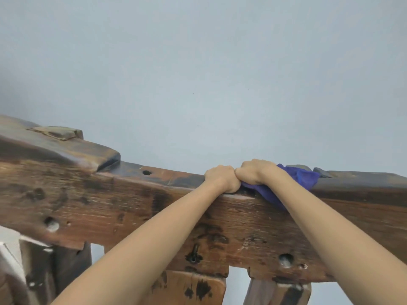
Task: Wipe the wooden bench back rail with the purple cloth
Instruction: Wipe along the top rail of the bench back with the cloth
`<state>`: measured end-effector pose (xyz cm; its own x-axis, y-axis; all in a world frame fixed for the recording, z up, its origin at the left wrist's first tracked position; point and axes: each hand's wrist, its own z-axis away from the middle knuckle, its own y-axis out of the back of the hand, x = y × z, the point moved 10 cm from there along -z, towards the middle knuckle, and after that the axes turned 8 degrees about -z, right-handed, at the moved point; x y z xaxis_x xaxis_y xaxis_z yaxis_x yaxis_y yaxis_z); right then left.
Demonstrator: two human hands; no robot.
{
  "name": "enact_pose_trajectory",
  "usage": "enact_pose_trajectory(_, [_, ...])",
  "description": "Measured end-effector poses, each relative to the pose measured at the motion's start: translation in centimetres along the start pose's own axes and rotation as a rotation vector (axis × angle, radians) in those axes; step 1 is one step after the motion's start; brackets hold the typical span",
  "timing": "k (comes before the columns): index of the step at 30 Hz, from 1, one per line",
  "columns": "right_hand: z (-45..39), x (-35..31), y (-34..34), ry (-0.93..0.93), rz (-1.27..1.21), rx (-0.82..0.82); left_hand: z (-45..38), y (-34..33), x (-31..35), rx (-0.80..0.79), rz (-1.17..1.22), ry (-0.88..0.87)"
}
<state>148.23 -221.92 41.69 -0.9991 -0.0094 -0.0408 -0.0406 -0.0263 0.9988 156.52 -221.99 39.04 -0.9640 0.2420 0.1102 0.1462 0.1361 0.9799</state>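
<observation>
Purple cloth [305, 177] lies under the pressing right hand [255, 172] mid-wipe on the back rail [132, 194], left hand [221, 179] apparently gripping wood; slide next.

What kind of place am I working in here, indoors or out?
Probably indoors, in a room: a plain pale painted wall stands right behind the rustic wooden bench back rail. The right hand holds the purple cloth on the rail beside the left hand.
</observation>
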Motion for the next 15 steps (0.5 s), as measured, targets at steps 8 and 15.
enact_pose_trajectory(8, [4.5,-3.0,-1.6,0.188,0.227,0.172,4.9,0.4,-3.4,-0.076,0.019,-0.426])
enact_pose_trajectory(15, [3.2,-7.9,-3.5,0.221,-0.054,0.121,5.6,1.4,-12.2,-0.229,-0.159,-0.358])
